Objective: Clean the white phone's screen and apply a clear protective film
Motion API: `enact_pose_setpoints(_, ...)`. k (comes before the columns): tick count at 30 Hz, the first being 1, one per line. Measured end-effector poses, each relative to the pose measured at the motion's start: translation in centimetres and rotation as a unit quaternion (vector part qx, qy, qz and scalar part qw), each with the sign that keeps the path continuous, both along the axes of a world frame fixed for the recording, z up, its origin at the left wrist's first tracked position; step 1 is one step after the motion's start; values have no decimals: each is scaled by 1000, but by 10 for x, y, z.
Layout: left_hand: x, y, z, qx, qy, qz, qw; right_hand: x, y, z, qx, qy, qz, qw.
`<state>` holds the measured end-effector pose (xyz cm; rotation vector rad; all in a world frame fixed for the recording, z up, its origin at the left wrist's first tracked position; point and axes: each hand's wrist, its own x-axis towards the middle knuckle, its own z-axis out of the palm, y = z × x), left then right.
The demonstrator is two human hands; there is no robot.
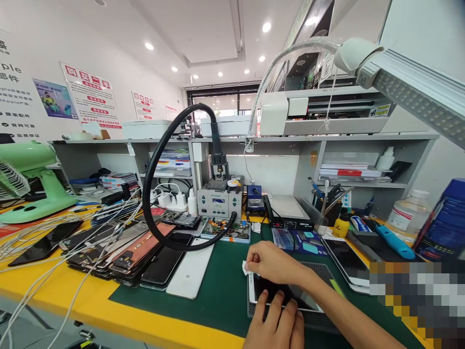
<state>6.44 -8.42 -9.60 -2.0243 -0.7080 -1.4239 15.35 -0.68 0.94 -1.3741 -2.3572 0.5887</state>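
Note:
A white-framed phone or small tablet (305,297) with a dark screen lies flat on a grey textured pad (323,272). My left hand (274,322) rests on its near edge, fingers stretched out over the glass. Above the device's left end, my right hand (267,261) is closed in a pinch on a small white tissue (244,267). The tissue hangs beside the white left end of the frame. My right forearm crosses over the right part of the device and hides some of it.
To the left lie a white phone (191,271), a black phone (163,264) and stacked phone parts (123,259). A hot-air station (220,199) with a looping black hose (147,194) stands behind. At right are another white-framed device (347,261) and a yellow bottle (340,226). A lamp (417,87) hangs overhead.

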Motion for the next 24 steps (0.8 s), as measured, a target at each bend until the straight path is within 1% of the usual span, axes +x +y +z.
enact_pose_setpoints(3,0,0,-2,-6,3,-1,1000,-2,-2,1,-4,-1,2,1000)
enact_pose_setpoints(9,1,2,-10,6,15,8,1000,-10,-10,4,-12,-19,16,1000)
enact_pose_setpoints(17,-5,-3,4,13,6,9,1000,-14,-25,10,-37,-45,36,998)
enact_pose_setpoints(22,-6,-3,-3,-26,55,13,998,-14,-31,14,-55,-50,54,996)
enact_pose_setpoints(24,-5,-3,-6,-30,63,16,997,-14,-33,15,-61,-50,61,995)
